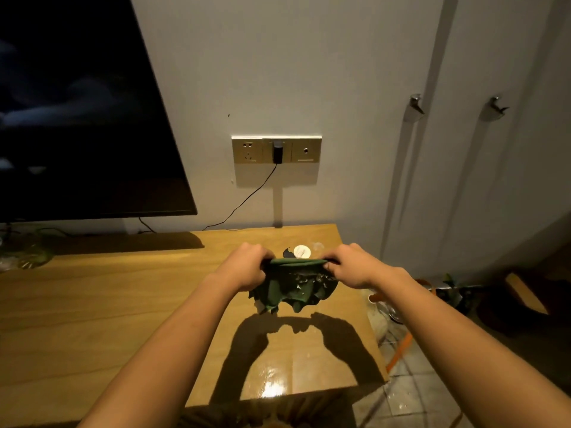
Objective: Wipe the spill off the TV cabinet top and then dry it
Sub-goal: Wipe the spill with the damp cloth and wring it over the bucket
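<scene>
The 2 hands hold 1 green cloth [293,285] up in the air, above the TV cabinet top [92,304], near its right end. The left hand [247,267] and the right hand [349,265] are both closed on the cloth's upper edge, 1 at each end, so it is stretched between them and the rest hangs down; prob. this is to open or refold it for a clean face. White bits stick on it. The spill [272,384] shines on the near edge, below the cloth, not touching it. Wiping seems not finished.
</scene>
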`<state>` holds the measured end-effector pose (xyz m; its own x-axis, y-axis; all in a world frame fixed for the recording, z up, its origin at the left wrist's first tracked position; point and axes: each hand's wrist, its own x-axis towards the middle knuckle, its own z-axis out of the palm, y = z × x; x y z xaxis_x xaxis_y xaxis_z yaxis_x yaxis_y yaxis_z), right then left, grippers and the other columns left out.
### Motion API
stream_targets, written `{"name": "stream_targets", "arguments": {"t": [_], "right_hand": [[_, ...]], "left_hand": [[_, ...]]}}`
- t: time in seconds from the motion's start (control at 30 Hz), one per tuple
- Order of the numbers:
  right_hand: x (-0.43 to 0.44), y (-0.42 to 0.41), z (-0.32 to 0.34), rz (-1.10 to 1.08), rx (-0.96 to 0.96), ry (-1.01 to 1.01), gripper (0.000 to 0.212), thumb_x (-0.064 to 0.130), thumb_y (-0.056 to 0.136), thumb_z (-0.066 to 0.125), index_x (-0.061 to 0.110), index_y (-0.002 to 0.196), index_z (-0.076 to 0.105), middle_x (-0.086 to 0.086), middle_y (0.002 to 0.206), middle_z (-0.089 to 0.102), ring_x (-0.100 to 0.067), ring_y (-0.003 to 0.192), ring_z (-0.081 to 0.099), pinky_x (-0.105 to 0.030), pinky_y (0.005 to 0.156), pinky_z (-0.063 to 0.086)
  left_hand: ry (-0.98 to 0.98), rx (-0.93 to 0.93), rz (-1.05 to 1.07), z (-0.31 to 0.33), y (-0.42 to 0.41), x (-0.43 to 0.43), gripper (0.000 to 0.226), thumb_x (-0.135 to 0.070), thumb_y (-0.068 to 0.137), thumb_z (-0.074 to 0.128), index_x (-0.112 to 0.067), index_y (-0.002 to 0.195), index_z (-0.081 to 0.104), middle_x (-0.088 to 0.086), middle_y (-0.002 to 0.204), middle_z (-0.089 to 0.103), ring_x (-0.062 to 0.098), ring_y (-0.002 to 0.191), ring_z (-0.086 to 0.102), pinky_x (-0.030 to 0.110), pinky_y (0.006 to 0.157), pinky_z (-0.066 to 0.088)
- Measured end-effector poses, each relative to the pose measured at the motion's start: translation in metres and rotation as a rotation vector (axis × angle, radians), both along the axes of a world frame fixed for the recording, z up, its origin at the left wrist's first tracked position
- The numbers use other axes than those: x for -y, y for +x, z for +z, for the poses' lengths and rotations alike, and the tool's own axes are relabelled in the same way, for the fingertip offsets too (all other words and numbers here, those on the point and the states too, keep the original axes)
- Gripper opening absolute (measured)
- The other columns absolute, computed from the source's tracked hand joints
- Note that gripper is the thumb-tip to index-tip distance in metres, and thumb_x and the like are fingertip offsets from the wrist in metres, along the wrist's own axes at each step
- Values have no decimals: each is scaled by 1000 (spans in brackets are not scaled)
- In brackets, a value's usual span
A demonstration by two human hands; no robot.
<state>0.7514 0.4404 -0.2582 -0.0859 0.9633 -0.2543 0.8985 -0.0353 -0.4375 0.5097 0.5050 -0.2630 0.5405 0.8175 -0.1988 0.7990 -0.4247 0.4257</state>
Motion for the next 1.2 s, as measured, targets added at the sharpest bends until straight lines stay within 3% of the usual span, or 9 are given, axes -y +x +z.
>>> {"name": "stream_targets", "arguments": {"t": [0.17,0.33,0.47,0.63,0.87,0.97,1.03,1.1,1.2], "right_hand": [[-64,49,-14,-14,-55,-38,29,23,99,49,30,122,66,2,96,67,-13,86,61,-30,72,53],[-129,93,-31,41,-63,-122,25,24,99,49,31,112,69,3,88,68,-17,82,62,-39,74,55],[-179,118,-46,63,-68,-150,25,23,99,48,29,110,69,3,85,66,-16,79,60,-30,64,48],[-239,138,-81,92,-5,-189,27,19,99,45,25,110,69,-4,91,64,-24,87,58,-35,72,47],[-271,145,-151,117,92,-69,31,14,99,45,21,122,64,-12,107,68,-32,94,59,-47,83,52],[-257,145,-188,176,177,-68,37,13,98,45,19,133,56,-13,129,62,-34,115,55,-47,96,47],[-243,145,-208,238,219,-119,46,19,100,46,16,146,42,-10,152,41,-30,140,36,-45,111,36],[-233,144,-219,209,158,-109,52,32,102,44,17,150,35,-5,160,26,-23,148,20,-41,117,28],[-236,140,-224,120,95,-27,50,44,102,41,14,141,50,-7,156,35,-23,147,22,-39,114,26]], "left_hand": [[-65,-14,10,-16,51,-60,37,-9,87,65,-26,120,63,-5,99,65,10,86,62,20,62,54],[-69,-50,13,-33,90,-127,33,-5,84,62,-25,109,69,-2,95,68,13,83,63,33,70,60],[-61,-67,11,-49,114,-170,36,-5,83,59,-24,111,70,2,96,68,21,89,62,39,76,58],[-60,-120,8,-89,140,-223,28,-3,83,55,-21,99,68,5,98,67,30,99,61,38,76,52],[72,-134,55,-167,158,-248,44,-1,80,56,-23,117,68,8,109,71,33,100,64,40,80,55],[55,-171,-17,-198,159,-232,33,-4,79,56,-19,107,67,5,108,70,30,101,63,40,78,55],[53,-174,-77,-215,157,-220,27,-11,86,53,-17,111,61,2,122,63,26,117,55,41,85,54],[48,-148,-78,-228,154,-213,35,-20,93,50,-16,127,56,0,145,48,23,136,40,38,101,47],[11,-87,-27,-234,152,-216,45,-38,98,45,-16,136,55,0,157,34,23,144,28,37,112,33]]}}
